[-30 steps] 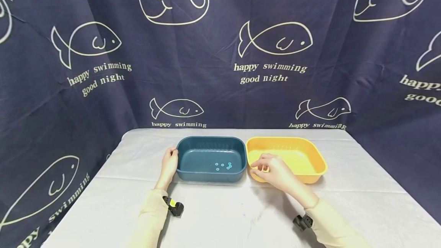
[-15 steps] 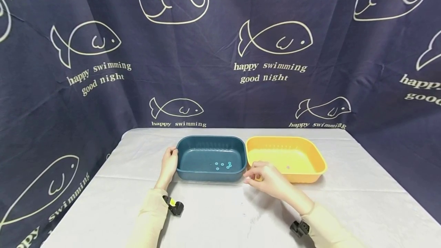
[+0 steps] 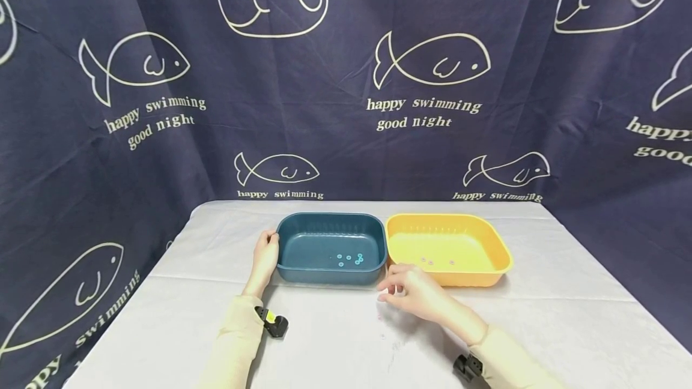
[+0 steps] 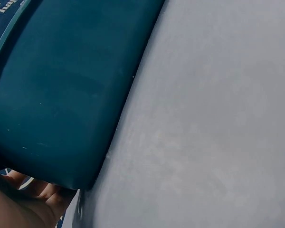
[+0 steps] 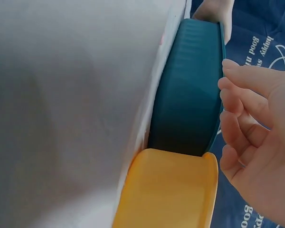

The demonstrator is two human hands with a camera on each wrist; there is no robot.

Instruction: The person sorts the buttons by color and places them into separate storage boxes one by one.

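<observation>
A dark blue plastic basin (image 3: 332, 278) stands on the table, with several small light-blue round pieces (image 3: 348, 257) on its floor. My left hand (image 3: 266, 260) holds its left end, fingers at the rim. Touching its right side is a yellow basin (image 3: 470, 279), where small pink pieces (image 3: 452, 263) lie near the front. My right hand (image 3: 413, 293) is over the table just in front of where the basins meet, thumb and index finger slightly apart; I see nothing between them. Below it, faint pink pieces (image 3: 382, 335) lie on the white cloth.
The table has a white cloth (image 3: 324, 341). A dark blue curtain (image 3: 346, 137) with whale and fish drawings hangs behind and at both sides. Black wrist cameras sit on the left (image 3: 276, 324) and right (image 3: 467, 367) sleeves.
My right hand has moved from over the yellow basin's front left corner toward me and slightly left, uncovering pink pieces in that basin. My left hand and both basins stay put.
</observation>
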